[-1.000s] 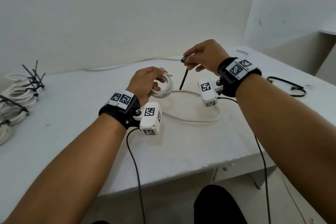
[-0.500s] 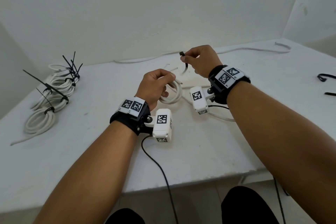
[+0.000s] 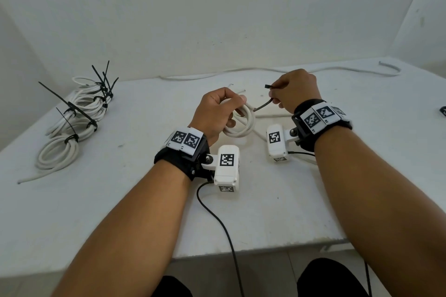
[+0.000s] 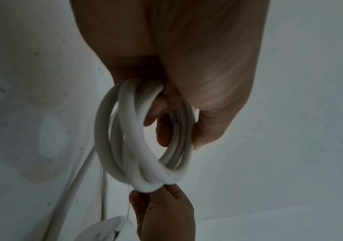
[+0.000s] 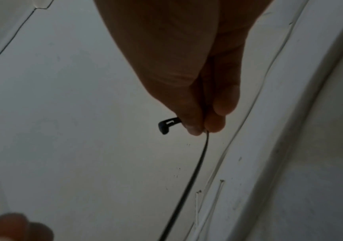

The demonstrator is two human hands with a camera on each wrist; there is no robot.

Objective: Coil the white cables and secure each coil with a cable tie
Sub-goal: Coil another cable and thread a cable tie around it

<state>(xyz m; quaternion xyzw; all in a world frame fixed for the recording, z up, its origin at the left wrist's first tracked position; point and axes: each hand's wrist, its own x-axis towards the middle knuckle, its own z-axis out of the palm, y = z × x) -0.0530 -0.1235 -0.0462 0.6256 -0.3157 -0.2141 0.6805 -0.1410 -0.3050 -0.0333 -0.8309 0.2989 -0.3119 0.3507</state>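
Observation:
My left hand (image 3: 218,108) grips a small coil of white cable (image 3: 243,125) just above the white table (image 3: 120,200); the left wrist view shows several loops (image 4: 141,146) held between my curled fingers and thumb. My right hand (image 3: 293,90) pinches a black cable tie (image 3: 263,105) near its head (image 3: 267,86). The tie's tail reaches down-left to the coil's right side. In the right wrist view the tie head (image 5: 167,124) sticks out left of my pinching fingertips and the strap (image 5: 189,184) runs down.
A pile of tied white coils (image 3: 74,125) with black tie tails sticking up lies at the table's far left. A loose white cable (image 3: 265,70) runs along the back edge by the wall. Wrist camera leads hang over the table's front edge (image 3: 241,252).
The view has swung left, bringing the tied coils into sight. My right hand has moved the tie's tail down against the coil that my left hand holds.

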